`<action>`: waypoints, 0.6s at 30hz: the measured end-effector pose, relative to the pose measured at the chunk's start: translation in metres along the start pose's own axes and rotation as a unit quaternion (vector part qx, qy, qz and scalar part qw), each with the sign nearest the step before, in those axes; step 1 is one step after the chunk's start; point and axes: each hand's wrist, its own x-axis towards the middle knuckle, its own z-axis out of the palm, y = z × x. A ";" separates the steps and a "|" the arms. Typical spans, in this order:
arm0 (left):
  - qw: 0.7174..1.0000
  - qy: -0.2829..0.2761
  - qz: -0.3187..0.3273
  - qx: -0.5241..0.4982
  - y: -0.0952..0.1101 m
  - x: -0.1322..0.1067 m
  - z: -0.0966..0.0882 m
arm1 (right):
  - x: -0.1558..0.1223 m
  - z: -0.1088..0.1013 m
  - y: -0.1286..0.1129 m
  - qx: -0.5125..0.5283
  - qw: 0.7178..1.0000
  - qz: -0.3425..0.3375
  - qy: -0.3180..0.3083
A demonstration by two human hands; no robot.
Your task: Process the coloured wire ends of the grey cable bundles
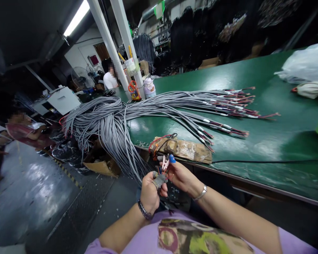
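My left hand (pixel 151 192) is closed, its thumb wrapped in grey tape, around the end of a cable whose thin coloured wires (pixel 159 169) fan out above the fingers. Close against it, my right hand (pixel 182 177) pinches a small pale two-pronged piece (pixel 165 163), which looks like a clip. Blue tape covers one fingertip of that hand. Both hands are just off the near edge of the green table (pixel 267 148). Behind them lies a worn wooden block (pixel 190 151) with red and black leads at its left end.
A large bundle of grey cables (pixel 111 116) drapes over the table's left end, stripped ends to the right. A bottle (pixel 149 88) and orange-handled scissors (pixel 133 86) stand by white posts. Plastic bags (pixel 306 63) lie at far right. An open carton (pixel 102 165) is below; two people are further off.
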 end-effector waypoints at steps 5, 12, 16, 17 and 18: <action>1.000 -0.001 -0.008 0.014 -0.003 0.002 0.000 | 0.002 0.003 0.001 0.008 1.000 -0.016 0.013; 1.000 0.004 -0.002 0.014 -0.002 -0.003 -0.002 | -0.004 -0.001 -0.001 0.013 1.000 0.012 -0.015; 1.000 0.012 0.013 0.015 -0.001 -0.010 -0.003 | -0.006 -0.005 -0.004 0.018 0.999 0.031 -0.023; 1.000 0.016 0.018 0.014 -0.001 -0.010 -0.003 | -0.006 -0.006 -0.005 0.009 0.999 0.023 -0.021; 1.000 0.019 0.022 0.012 -0.001 -0.011 -0.002 | -0.006 -0.007 -0.005 -0.002 1.000 0.012 -0.017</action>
